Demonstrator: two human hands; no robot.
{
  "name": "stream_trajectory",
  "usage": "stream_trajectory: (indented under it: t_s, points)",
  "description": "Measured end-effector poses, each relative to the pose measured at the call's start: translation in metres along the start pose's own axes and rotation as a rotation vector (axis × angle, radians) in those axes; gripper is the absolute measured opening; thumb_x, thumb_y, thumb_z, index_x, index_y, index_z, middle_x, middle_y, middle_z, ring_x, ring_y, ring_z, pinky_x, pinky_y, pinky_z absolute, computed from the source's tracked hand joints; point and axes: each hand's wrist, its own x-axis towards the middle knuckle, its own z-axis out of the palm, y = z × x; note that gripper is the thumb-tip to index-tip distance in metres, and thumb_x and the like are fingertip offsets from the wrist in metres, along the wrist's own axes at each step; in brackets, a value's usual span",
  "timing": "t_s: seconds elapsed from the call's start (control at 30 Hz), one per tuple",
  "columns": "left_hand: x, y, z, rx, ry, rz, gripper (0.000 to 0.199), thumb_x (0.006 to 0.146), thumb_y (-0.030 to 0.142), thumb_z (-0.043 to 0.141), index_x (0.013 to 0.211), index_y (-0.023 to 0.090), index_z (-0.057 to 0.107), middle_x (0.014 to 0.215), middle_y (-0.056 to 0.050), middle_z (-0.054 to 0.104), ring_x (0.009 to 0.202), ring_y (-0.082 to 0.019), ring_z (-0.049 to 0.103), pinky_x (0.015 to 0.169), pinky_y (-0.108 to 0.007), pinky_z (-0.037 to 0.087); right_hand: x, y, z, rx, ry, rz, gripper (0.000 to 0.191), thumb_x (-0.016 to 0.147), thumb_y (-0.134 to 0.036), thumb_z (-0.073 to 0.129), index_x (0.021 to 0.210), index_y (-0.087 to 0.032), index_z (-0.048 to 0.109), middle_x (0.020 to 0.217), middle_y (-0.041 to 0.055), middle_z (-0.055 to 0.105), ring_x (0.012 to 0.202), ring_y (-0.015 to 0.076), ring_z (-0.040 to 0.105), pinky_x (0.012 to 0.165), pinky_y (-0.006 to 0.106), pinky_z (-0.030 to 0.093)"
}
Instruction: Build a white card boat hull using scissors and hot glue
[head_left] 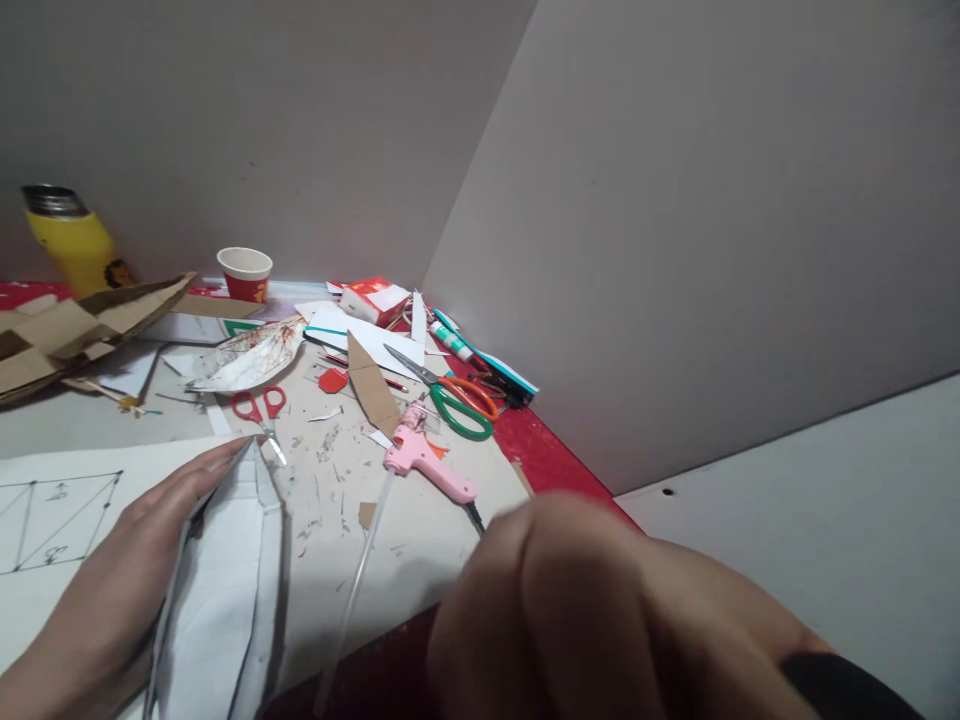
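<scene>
The shell point(214, 580) is sitting left of the glue gun point(433, 468), and the left hand point(142, 530) is lying along its outer wall, fingers together, thumb hidden, any pinch impossible to tell. Light, even support is probably serving best here, thin walls creasing easily; nearer than the glue gun, the right hand point(555, 610) is hovering curled, its hold unclear

A glue gun point(430, 467) lies on a surface point(420, 540), a cup point(245, 280) and bottle point(73, 245) behind it to the left.
</scene>
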Motion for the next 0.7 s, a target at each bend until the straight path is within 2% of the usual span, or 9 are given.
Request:
stream_trajectory:
  t_s: [0.03, 0.07, 0.13, 0.2, 0.3, 0.43, 0.53, 0.63, 0.7]
  points:
    - [-0.001, 0.002, 0.001, -0.014, 0.005, 0.003, 0.038, 0.088, 0.049, 0.047, 0.114, 0.031, 0.069, 0.133, 0.007, 0.061, 0.131, -0.028, 0.046, 0.118, -0.044, 0.018, 0.01, 0.004, -0.008, -0.025, -0.041, -0.043, 0.044, 0.074, -0.074, 0.053, 0.069, -0.032, 0.067, 0.069, 0.0042, 0.067, 0.072, 0.0228, 0.065, 0.058, 0.035, 0.05]
    - [-0.002, 0.004, 0.002, -0.034, 0.005, 0.002, 0.037, 0.088, 0.047, 0.048, 0.114, 0.03, 0.069, 0.134, 0.007, 0.061, 0.133, -0.028, 0.044, 0.118, -0.042, 0.017, 0.022, 0.011, -0.015, -0.148, -0.129, -0.137, 0.037, 0.079, -0.064, 0.057, 0.075, -0.028, 0.066, 0.077, 0.0043, 0.068, 0.075, 0.0214, 0.064, 0.065, 0.036, 0.051]
    - [-0.002, 0.007, 0.004, -0.085, 0.002, -0.005, 0.036, 0.087, 0.046, 0.05, 0.111, 0.028, 0.07, 0.135, 0.006, 0.06, 0.135, -0.027, 0.042, 0.118, -0.039, 0.017, 0.045, 0.032, -0.025, -0.516, -0.129, -0.25, 0.026, 0.086, -0.046, 0.057, 0.084, -0.021, 0.063, 0.087, 0.0083, 0.066, 0.079, 0.0215, 0.061, 0.072, 0.037, 0.048]
    - [-0.002, 0.008, 0.006, -0.144, -0.01, -0.007, 0.035, 0.086, 0.045, 0.054, 0.109, 0.028, 0.071, 0.134, 0.004, 0.061, 0.134, -0.026, 0.043, 0.117, -0.038, 0.02, 0.06, 0.056, -0.028, -0.834, -0.097, -0.148, 0.03, 0.084, -0.046, 0.058, 0.092, -0.017, 0.061, 0.091, 0.0123, 0.064, 0.078, 0.0236, 0.058, 0.067, 0.036, 0.045]
    - [-0.002, 0.008, 0.007, -0.196, 0.007, -0.015, 0.033, 0.084, 0.046, 0.056, 0.106, 0.028, 0.073, 0.133, 0.001, 0.062, 0.133, -0.026, 0.044, 0.117, -0.039, 0.023, 0.065, 0.082, -0.023, -0.961, -0.147, -0.053, 0.031, 0.084, -0.045, 0.057, 0.094, -0.016, 0.058, 0.088, 0.0113, 0.062, 0.071, 0.0211, 0.055, 0.061, 0.032, 0.041]
    - [-0.006, 0.012, 0.008, -0.175, 0.011, 0.015, 0.029, 0.085, 0.041, 0.056, 0.103, 0.027, 0.074, 0.13, 0.0, 0.064, 0.135, -0.025, 0.043, 0.115, -0.038, 0.026, 0.064, 0.09, -0.01, -0.967, -0.16, -0.075, 0.021, 0.085, -0.035, 0.052, 0.09, -0.015, 0.058, 0.085, 0.0097, 0.06, 0.068, 0.0186, 0.055, 0.06, 0.029, 0.039]
    - [-0.009, 0.016, 0.008, -0.167, 0.026, 0.029, 0.028, 0.086, 0.036, 0.054, 0.102, 0.025, 0.074, 0.128, -0.001, 0.065, 0.133, -0.024, 0.045, 0.114, -0.038, 0.028, 0.066, 0.09, -0.009, -0.871, -0.158, -0.097, 0.019, 0.086, -0.031, 0.048, 0.085, -0.015, 0.06, 0.082, 0.01, 0.06, 0.068, 0.0194, 0.056, 0.062, 0.03, 0.042]
    - [-0.011, 0.017, 0.008, -0.172, 0.045, 0.032, 0.028, 0.086, 0.034, 0.053, 0.101, 0.024, 0.075, 0.127, -0.001, 0.066, 0.131, -0.025, 0.047, 0.114, -0.039, 0.029, 0.064, 0.085, -0.024, -0.625, -0.085, -0.067, 0.023, 0.083, -0.037, 0.053, 0.089, -0.017, 0.063, 0.081, 0.0097, 0.063, 0.068, 0.0217, 0.058, 0.061, 0.034, 0.045]
    - [-0.012, 0.017, 0.008, -0.175, 0.042, 0.053, 0.028, 0.086, 0.034, 0.054, 0.1, 0.024, 0.075, 0.125, -0.001, 0.067, 0.129, -0.026, 0.049, 0.113, -0.04, 0.029, 0.058, 0.079, -0.04, -0.367, 0.045, 0.033, 0.03, 0.079, -0.044, 0.06, 0.096, -0.02, 0.065, 0.077, 0.008, 0.065, 0.063, 0.0226, 0.058, 0.056, 0.034, 0.046]
